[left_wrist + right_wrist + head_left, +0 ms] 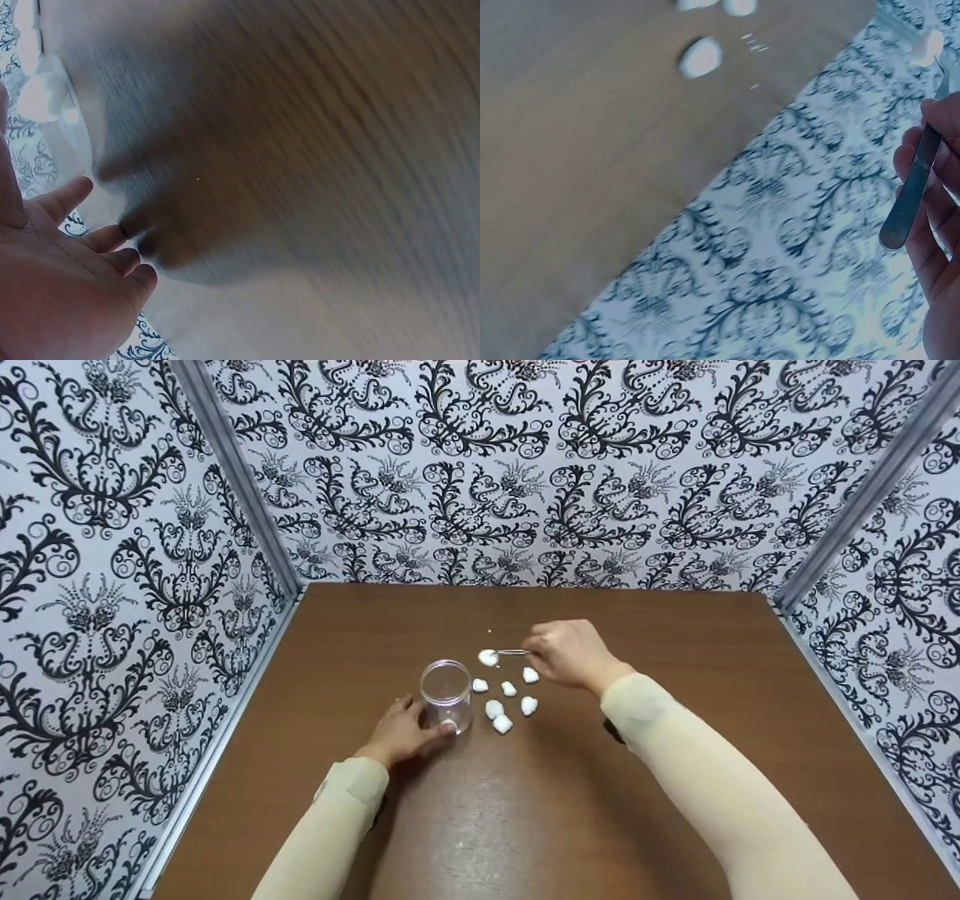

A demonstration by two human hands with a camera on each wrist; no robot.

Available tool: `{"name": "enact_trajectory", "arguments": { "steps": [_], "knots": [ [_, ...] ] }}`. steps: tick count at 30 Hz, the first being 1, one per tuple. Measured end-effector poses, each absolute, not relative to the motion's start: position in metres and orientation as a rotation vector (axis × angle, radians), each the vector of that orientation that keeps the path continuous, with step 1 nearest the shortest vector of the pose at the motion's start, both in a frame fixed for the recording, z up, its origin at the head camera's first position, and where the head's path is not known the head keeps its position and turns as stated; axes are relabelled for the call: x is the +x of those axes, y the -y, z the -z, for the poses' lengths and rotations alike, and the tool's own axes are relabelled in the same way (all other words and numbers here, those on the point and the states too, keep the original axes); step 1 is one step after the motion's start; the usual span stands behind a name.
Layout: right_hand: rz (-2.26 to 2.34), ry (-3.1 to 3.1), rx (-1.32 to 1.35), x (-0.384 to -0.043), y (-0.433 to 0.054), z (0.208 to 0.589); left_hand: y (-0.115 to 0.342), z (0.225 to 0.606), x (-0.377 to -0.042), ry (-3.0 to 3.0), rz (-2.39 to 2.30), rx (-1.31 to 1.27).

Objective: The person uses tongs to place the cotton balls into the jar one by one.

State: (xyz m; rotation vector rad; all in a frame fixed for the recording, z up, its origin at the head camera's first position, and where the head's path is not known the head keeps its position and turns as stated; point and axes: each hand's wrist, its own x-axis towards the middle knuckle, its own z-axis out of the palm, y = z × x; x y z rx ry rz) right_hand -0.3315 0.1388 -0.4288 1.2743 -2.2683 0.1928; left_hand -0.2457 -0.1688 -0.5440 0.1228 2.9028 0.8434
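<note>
My left hand (403,731) holds the clear, open-topped jar (446,690) low on its left side, with the thumb across the front near the base. A white cotton ball (39,97) shows through the jar wall in the left wrist view. In my right hand (570,652) I pinch metal tweezers (915,184), whose tips point left in the head view. A cotton ball (928,47) is at the tweezer tips, raised off the table in the right wrist view. Several more cotton balls (509,688) lie loose between the jar and my right hand.
The brown wooden table (360,630) is enclosed by walls (495,480) with a black-and-white scroll pattern at the back and both sides. Tiny white bits (490,631) lie behind the cotton balls.
</note>
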Motion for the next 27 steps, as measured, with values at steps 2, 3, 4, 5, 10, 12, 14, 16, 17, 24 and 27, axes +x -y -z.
{"name": "enact_trajectory", "arguments": {
  "steps": [2, 3, 4, 5, 10, 12, 14, 16, 17, 24, 27],
  "knots": [
    [-0.201, 2.254, 1.295, -0.330, -0.128, 0.426, 0.169, 0.544, -0.245, -2.906, -0.846, 0.124],
    [-0.202, 2.250, 1.304, -0.329, -0.123, 0.426, 0.168, 0.543, -0.245, -2.908, -0.848, 0.126],
    [-0.203, 2.247, 1.315, -0.328, -0.118, 0.427, 0.168, 0.543, -0.245, -2.911, -0.849, 0.128],
    [-0.199, 2.245, 1.324, -0.327, -0.114, 0.427, 0.168, 0.542, -0.245, -2.913, -0.849, 0.131],
    [-0.170, 2.250, 1.362, -0.323, -0.098, 0.436, 0.167, 0.543, -0.246, -2.916, -0.848, 0.139],
    [-0.159, 2.257, 1.374, -0.321, -0.095, 0.439, 0.167, 0.544, -0.247, -2.918, -0.847, 0.139],
    [-0.159, 2.257, 1.387, -0.320, -0.093, 0.442, 0.167, 0.546, -0.247, -2.922, -0.840, 0.140],
    [-0.161, 2.259, 1.398, -0.318, -0.092, 0.443, 0.167, 0.546, -0.246, -2.914, -0.841, 0.133],
    [-0.164, 2.258, 1.404, -0.318, -0.091, 0.444, 0.167, 0.546, -0.246, -2.911, -0.843, 0.130],
    [-0.168, 2.277, 1.413, -0.317, -0.094, 0.445, 0.168, 0.545, -0.246, -2.909, -0.843, 0.112],
    [-0.186, 2.265, 1.414, -0.317, -0.098, 0.442, 0.170, 0.545, -0.246, -2.909, -0.843, 0.104]
  ]
}}
